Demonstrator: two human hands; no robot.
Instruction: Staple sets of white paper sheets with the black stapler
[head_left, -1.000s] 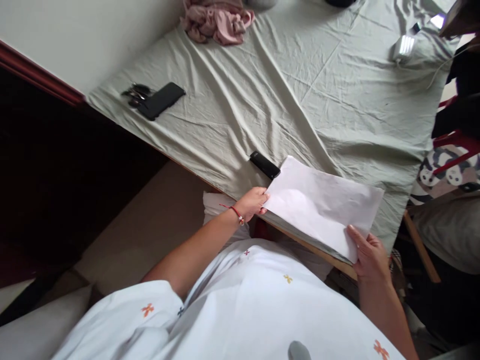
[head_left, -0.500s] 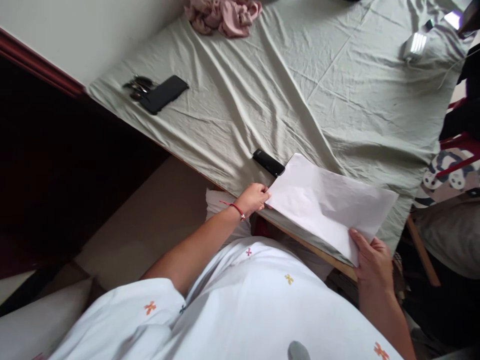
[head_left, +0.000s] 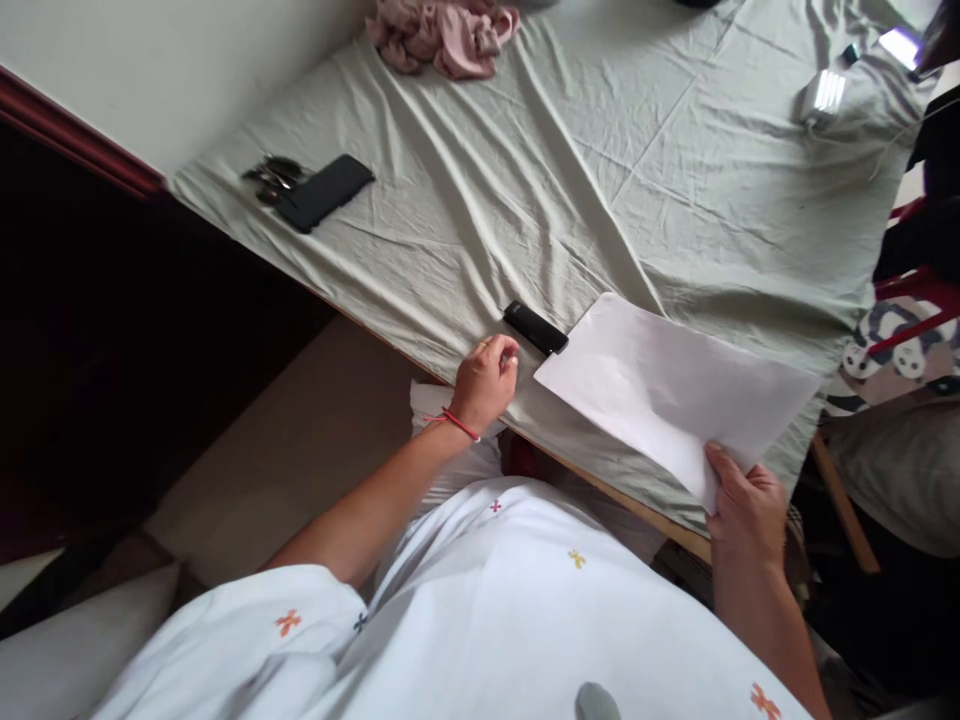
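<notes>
A sheet of white paper (head_left: pixel 667 385) lies over the front edge of the cloth-covered table (head_left: pixel 600 190). My right hand (head_left: pixel 750 505) pinches its near right corner, thumb on top. My left hand (head_left: pixel 486 378), with a red string at the wrist, is off the paper, a little to its left above the table edge. Its fingers are curled in, with nothing seen in them. Just beyond that hand, a small black device (head_left: pixel 536 328) touches or nearly touches the paper's left side.
A black phone (head_left: pixel 324 192) lies beside keys (head_left: pixel 271 178) at the table's left. Pink cloth (head_left: pixel 450 38) is bunched at the back. A white charger (head_left: pixel 822 100) with a cable sits at the back right. A panda-print fabric (head_left: pixel 900 345) hangs at the right.
My left hand has let go of the paper's left corner and drawn back to the left. The paper has shifted slightly away and right, still in my right hand.
</notes>
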